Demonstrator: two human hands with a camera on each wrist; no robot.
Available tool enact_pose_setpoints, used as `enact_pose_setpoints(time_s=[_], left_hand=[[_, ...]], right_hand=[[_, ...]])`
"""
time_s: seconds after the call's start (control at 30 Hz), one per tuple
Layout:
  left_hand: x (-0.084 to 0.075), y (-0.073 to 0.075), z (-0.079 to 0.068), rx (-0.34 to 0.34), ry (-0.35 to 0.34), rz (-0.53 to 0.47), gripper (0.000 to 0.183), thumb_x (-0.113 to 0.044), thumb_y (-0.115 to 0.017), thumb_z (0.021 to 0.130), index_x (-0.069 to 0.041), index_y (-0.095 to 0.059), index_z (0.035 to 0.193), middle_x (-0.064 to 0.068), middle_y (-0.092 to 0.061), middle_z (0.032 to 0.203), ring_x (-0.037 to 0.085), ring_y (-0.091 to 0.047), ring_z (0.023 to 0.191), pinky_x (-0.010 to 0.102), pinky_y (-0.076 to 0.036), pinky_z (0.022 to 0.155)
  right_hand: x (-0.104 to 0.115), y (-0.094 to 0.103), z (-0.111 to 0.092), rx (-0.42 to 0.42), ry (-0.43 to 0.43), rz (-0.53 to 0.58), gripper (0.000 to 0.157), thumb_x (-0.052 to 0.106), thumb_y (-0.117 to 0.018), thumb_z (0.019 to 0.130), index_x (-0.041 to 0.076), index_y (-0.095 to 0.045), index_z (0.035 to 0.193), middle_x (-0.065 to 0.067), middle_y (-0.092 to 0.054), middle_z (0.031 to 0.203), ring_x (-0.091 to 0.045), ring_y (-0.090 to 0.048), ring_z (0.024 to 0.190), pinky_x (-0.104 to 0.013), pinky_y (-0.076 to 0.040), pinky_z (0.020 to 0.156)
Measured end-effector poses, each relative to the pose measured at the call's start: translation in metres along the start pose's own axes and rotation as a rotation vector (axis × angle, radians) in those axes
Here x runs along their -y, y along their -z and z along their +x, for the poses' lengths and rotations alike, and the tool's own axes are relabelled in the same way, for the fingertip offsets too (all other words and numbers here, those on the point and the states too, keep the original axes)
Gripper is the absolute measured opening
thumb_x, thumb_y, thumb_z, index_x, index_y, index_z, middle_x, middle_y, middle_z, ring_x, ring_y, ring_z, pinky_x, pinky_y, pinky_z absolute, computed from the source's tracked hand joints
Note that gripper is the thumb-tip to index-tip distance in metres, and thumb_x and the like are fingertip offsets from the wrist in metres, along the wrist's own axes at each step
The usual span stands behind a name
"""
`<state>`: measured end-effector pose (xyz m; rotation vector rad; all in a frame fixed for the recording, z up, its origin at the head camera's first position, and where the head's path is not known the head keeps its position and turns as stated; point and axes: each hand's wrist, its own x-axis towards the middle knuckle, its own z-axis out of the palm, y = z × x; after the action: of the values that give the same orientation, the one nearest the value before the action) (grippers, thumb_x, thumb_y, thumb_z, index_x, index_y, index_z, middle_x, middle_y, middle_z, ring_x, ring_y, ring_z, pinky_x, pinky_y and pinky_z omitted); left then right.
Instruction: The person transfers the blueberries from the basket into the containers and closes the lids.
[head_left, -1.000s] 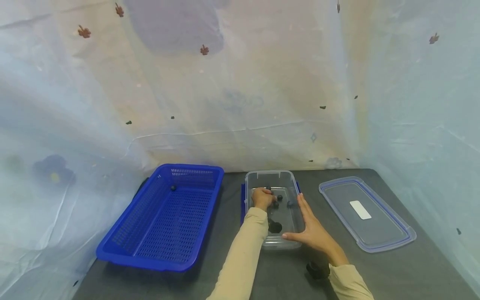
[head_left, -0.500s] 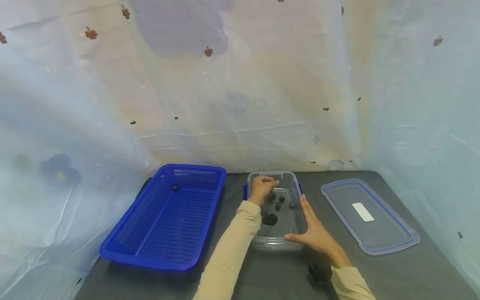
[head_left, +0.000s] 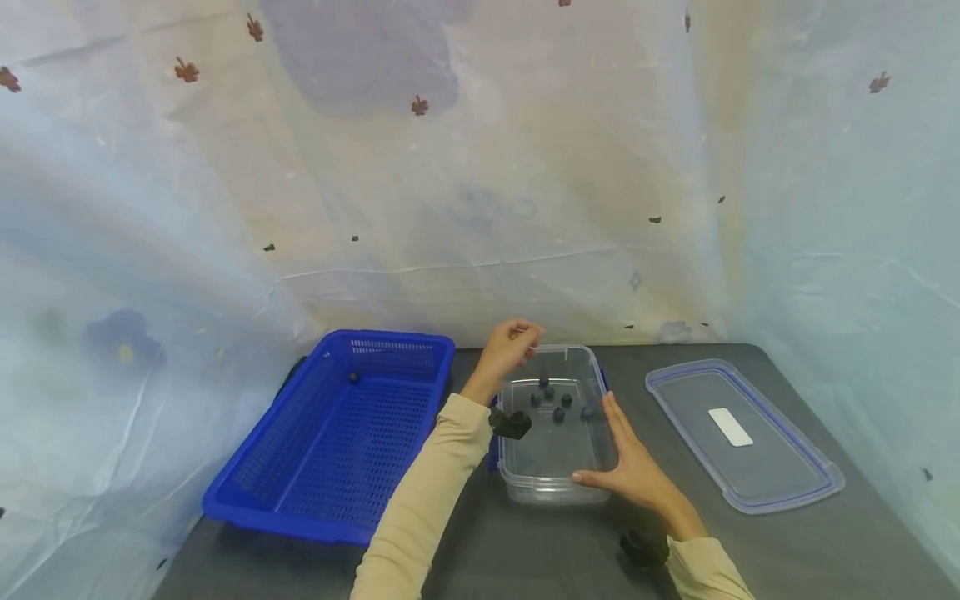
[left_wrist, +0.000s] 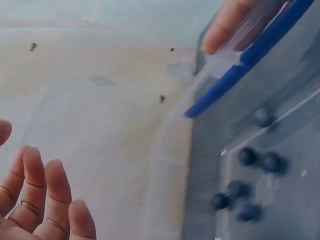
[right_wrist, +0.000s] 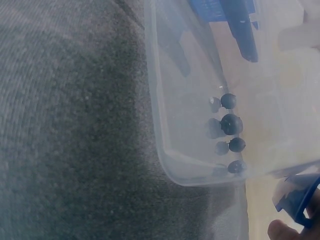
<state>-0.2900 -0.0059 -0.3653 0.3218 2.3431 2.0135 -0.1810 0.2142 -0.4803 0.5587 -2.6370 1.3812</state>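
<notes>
My left hand point(head_left: 510, 346) is raised over the far left corner of a clear plastic container point(head_left: 547, 450). Its fingers point(left_wrist: 57, 190) are loosely bent and apart, with nothing between them in the left wrist view. Several small, round, dark-blue blueberries point(head_left: 558, 414) lie scattered on the container's floor, mostly in the far half. Against the container's right side rests my right hand point(head_left: 637, 471), fingers straight along the wall and thumb at the near right corner. A blue clip point(left_wrist: 225, 90) hangs at the side by its fingers.
To the left stands a blue slotted basket point(head_left: 292, 529) with a single blueberry point(head_left: 353, 377) near its far end. A clear lid point(head_left: 750, 458) with a blue seal and white label lies on the right. Behind the grey table point(head_left: 555, 550) hangs a patterned plastic sheet point(head_left: 487, 208).
My left hand has risen from inside the container up and left past its far rim, and its fingers have loosened. The right hand stays at the container's side.
</notes>
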Motion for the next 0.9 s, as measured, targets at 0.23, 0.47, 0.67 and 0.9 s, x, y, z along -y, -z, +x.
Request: enact_pose_setpoints(time_s=[0.23, 0.47, 0.67, 0.9], left_hand=[[-0.012, 0.035, -0.006, -0.031, -0.058, 0.036, 0.023, -0.023, -0.062, 0.095, -0.004, -0.064, 0.108, 0.009, -0.061, 0.092, 0.023, -0.062, 0.082, 0.033, -0.049, 0.072], [-0.014, 0.070, -0.015, -0.091, -0.105, 0.089, 0.022, -0.023, -0.063, 0.095, -0.004, -0.062, 0.107, 0.012, -0.063, 0.100, 0.032, -0.062, 0.092, 0.036, -0.049, 0.077], [-0.009, 0.103, -0.019, -0.140, -0.127, 0.108, 0.024, -0.024, -0.062, 0.096, -0.004, -0.061, 0.110, 0.018, -0.060, 0.109, 0.030, -0.060, 0.096, 0.052, -0.046, 0.088], [0.000, 0.143, -0.027, -0.279, -0.104, 0.159, 0.033, -0.027, -0.065, 0.095, -0.002, -0.059, 0.116, 0.014, -0.059, 0.109, 0.041, -0.059, 0.102, 0.043, -0.047, 0.082]], right_hand=[[0.000, 0.000, 0.000, -0.007, 0.024, -0.001, 0.124, 0.035, -0.088, 0.067, 0.001, -0.007, 0.154, -0.021, -0.001, 0.159, -0.047, -0.009, 0.141, -0.069, -0.018, 0.103], [-0.001, 0.000, -0.001, -0.004, 0.030, 0.008, 0.124, 0.035, -0.088, 0.067, 0.001, -0.005, 0.154, -0.020, 0.000, 0.160, -0.047, -0.008, 0.141, -0.069, -0.017, 0.103], [0.001, 0.001, -0.001, -0.008, 0.017, 0.012, 0.124, 0.034, -0.088, 0.067, 0.002, -0.007, 0.154, -0.019, -0.001, 0.160, -0.047, -0.009, 0.141, -0.069, -0.017, 0.103], [0.000, 0.001, -0.001, 0.006, 0.012, 0.010, 0.124, 0.036, -0.087, 0.068, 0.005, -0.005, 0.155, -0.020, 0.000, 0.159, -0.047, -0.008, 0.141, -0.070, -0.018, 0.102]])
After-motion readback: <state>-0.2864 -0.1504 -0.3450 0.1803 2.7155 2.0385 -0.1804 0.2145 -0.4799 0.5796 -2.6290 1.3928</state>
